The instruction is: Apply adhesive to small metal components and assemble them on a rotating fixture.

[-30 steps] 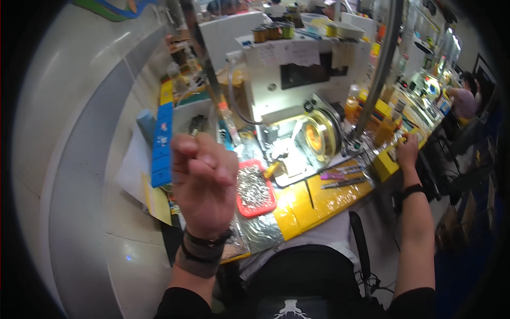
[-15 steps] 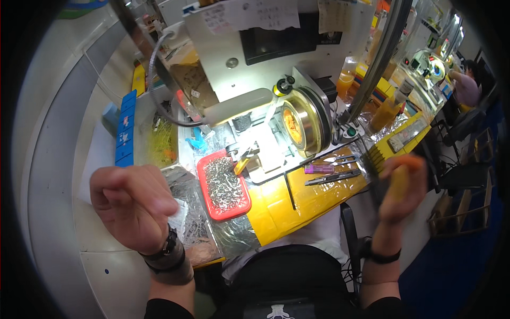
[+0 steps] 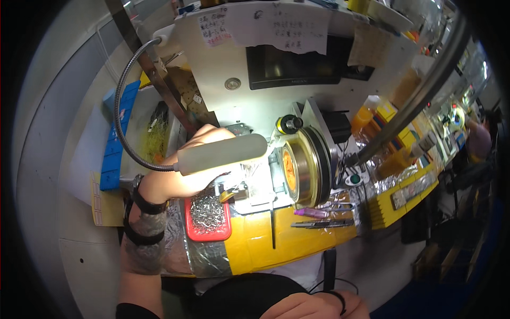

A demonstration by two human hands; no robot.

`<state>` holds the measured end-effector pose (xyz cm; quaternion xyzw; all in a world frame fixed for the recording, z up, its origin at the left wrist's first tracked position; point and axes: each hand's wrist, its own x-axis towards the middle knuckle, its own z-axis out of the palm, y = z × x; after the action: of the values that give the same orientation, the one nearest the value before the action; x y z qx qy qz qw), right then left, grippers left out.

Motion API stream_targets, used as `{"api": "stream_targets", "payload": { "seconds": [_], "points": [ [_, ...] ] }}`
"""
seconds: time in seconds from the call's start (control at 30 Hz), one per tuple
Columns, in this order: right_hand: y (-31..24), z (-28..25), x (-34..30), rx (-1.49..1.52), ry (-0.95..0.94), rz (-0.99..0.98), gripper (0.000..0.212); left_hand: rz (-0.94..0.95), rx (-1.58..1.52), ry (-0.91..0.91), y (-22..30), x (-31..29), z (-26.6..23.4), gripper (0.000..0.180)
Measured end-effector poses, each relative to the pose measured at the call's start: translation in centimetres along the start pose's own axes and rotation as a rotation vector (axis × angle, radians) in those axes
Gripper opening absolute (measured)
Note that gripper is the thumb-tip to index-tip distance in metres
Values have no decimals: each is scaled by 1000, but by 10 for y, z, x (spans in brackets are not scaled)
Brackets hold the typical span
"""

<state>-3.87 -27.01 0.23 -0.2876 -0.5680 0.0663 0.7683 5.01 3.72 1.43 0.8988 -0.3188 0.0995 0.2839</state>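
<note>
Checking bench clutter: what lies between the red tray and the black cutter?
Head view: one thin black rod on the yellow tabletop lies between the red tray and the black cutter.

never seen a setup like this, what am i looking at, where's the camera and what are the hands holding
There's no robot: these are a person's bare hands, seen by a fisheye camera on their head, which bends straight edges. The left hand reaches behind the lamp, so what it holds is hidden. The right hand is at the lower edge, its fingers cut off. On the bench sit a red tray of small metal bits and a dark knife. Behind stands a white machine with a wheel in front.
</note>
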Motion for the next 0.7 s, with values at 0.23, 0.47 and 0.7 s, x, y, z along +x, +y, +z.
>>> {"api": "stream_targets", "payload": {
  "seconds": [0.23,0.47,0.7],
  "points": [
    [-14,-12,18,124,-33,53,19,-48,-237,-210,-18,-12,-17,52],
    [11,-16,5,96,13,-68,19,36,-298,-238,-22,14,-20,35],
    [6,-25,38,-226,74,-168,11,-26,-367,-60,-14,11,0,12]
  ]
}}
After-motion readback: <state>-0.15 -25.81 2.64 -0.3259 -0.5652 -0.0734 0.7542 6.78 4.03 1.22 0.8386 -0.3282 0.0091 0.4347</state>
